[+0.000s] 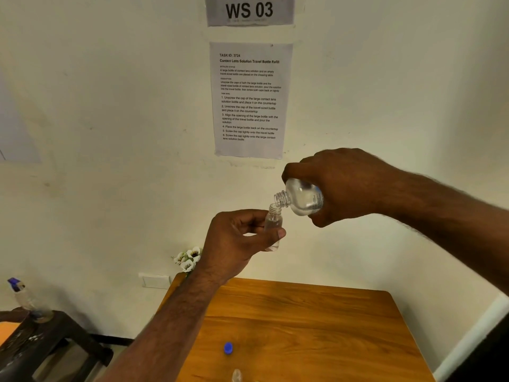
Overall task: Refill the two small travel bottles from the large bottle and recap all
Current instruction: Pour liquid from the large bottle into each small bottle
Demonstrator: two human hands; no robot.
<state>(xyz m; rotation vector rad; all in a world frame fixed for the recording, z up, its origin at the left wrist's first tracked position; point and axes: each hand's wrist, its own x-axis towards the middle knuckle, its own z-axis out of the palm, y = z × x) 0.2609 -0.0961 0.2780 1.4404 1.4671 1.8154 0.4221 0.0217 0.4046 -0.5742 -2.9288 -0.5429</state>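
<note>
Right hand (341, 186) gripped the big bottle (301, 198) tipped over, neck touching the mouth of the small bottle (273, 227) pinched upright in the left hand (237, 244), both held high above the table (316, 326). Mid-pour on one; blue cap (228, 348) lay at 6 o'clock, a clear item (237, 375) at the bottom edge too cropped to tell, all recapping left
</note>
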